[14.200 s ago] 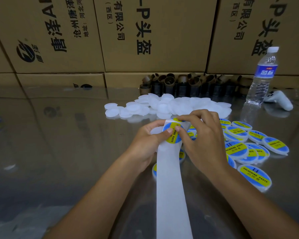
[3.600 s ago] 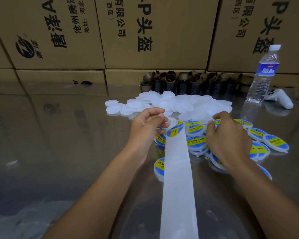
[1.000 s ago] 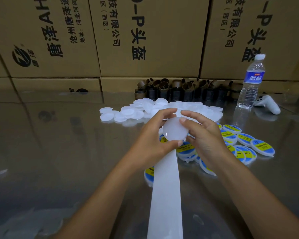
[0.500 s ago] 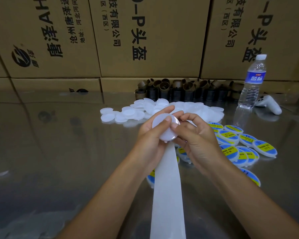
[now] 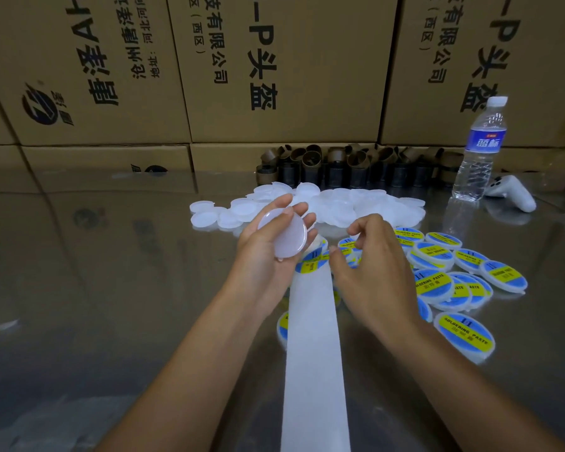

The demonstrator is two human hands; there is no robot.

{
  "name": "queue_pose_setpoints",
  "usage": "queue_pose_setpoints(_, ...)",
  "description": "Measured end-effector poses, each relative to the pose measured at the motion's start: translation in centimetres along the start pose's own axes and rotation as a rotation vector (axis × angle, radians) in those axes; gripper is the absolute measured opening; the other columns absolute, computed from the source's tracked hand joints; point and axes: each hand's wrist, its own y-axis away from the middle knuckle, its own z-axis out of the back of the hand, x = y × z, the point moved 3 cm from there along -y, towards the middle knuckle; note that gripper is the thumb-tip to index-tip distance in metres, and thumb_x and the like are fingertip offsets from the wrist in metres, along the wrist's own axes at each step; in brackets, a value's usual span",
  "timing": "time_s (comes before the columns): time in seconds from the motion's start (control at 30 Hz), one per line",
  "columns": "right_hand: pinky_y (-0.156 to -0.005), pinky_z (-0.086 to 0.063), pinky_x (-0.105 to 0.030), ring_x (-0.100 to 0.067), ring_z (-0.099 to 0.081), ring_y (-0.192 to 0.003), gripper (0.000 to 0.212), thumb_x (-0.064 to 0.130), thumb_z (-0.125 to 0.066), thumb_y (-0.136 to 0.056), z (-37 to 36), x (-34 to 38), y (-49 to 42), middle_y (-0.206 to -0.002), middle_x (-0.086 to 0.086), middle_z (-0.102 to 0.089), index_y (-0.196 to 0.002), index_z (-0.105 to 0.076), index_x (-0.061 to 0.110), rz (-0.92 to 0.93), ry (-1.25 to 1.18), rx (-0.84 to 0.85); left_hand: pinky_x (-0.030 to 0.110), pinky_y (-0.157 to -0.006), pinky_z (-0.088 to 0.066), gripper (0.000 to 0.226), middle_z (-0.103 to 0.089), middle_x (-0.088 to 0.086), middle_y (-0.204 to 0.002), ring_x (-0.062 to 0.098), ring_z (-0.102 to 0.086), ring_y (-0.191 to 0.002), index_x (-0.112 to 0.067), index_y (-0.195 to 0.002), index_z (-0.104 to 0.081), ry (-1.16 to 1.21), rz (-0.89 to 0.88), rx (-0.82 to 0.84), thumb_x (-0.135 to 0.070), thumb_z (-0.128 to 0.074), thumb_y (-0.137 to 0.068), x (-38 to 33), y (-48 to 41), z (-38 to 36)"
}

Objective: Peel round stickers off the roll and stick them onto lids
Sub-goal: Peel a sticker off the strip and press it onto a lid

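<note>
Item: blank lid [image 5: 282, 238], gripped at rim by L hand [image 5: 258, 256]; light, stiff, slick. Next sticker [image 5: 310, 263] on backing strip [image 5: 313, 353], just under L hand: thin, floppy, lift by edge. R hand [image 5: 372, 272] alongside, fingers loosely curled, empty.

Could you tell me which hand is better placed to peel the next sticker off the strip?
The right hand: it looks free and hovers right beside the sticker on the backing strip, while the left hand holds a blank lid.
</note>
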Motion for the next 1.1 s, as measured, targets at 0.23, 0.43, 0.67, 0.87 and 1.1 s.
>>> queue_pose_setpoints(0.23,-0.063,-0.048,-0.035,-0.016,-0.06,-0.063,0.026,0.05,-0.057,-0.083,-0.8,0.2,-0.2,-0.059,-0.001,-0.063,-0.082,-0.042,0.028,-0.234,-0.363,0.19,0.025,-0.068,-0.059,0.009,-0.071,0.0,-0.072,0.014,-0.07,-0.071,-0.012,-0.095,-0.062,-0.011,0.017,-0.041,-0.013,-0.052,-0.095,0.0,0.0,0.0)
queue_pose_setpoints(0.43,-0.056,-0.049,-0.029,-0.014,-0.061,-0.056,0.023,0.017,-0.071,-0.08,-0.9,-0.3,-0.4,-0.064,0.001,-0.069,-0.086,-0.049,0.023,-0.364,-0.473,0.267,0.026,-0.064,-0.058,0.026,-0.07,0.002,-0.072,0.015,-0.069,-0.068,-0.012,-0.086,-0.061,-0.023,0.016,-0.082,-0.033,-0.049,-0.096,0.0,-0.1,0.0)
queue_pose_setpoints(0.67,-0.046,-0.041,-0.015,-0.001,-0.05,-0.047,0.025,0.002,-0.064,-0.082,0.2,0.0,-1.1,-0.057,0.01,-0.062,-0.087,-0.056,0.025,-0.369,-0.647,0.169,0.027,-0.063,-0.056,0.029,-0.071,0.003,-0.072,0.015,-0.07,-0.067,-0.014,-0.079,-0.059,-0.033,0.014,-0.125,-0.031,-0.047,-0.098,-0.4,0.0,0.3)
queue_pose_setpoints(0.87,-0.046,-0.037,-0.013,0.001,-0.046,-0.042,0.029,-0.002,-0.062,-0.08,1.1,0.3,-1.2,-0.052,0.011,-0.056,-0.081,-0.055,0.027,-0.306,-0.679,0.003,0.023,-0.056,-0.056,0.026,-0.069,0.002,-0.066,0.014,-0.067,-0.06,-0.013,-0.077,-0.059,-0.162,-0.031,-0.2,-0.021,-0.047,-0.099,-0.3,0.1,0.3)
queue_pose_setpoints(1.1,-0.052,-0.042,-0.015,0.005,-0.059,-0.061,0.022,0.011,-0.07,-0.081,1.3,0.2,-1.2,-0.071,0.009,-0.067,-0.077,-0.056,0.028,-0.311,-0.608,-0.097,0.022,-0.051,-0.052,0.023,-0.063,0.008,-0.073,0.016,-0.06,-0.056,-0.008,-0.082,-0.06,-0.442,0.061,-0.255,-0.022,-0.051,-0.098,0.5,0.1,0.4)
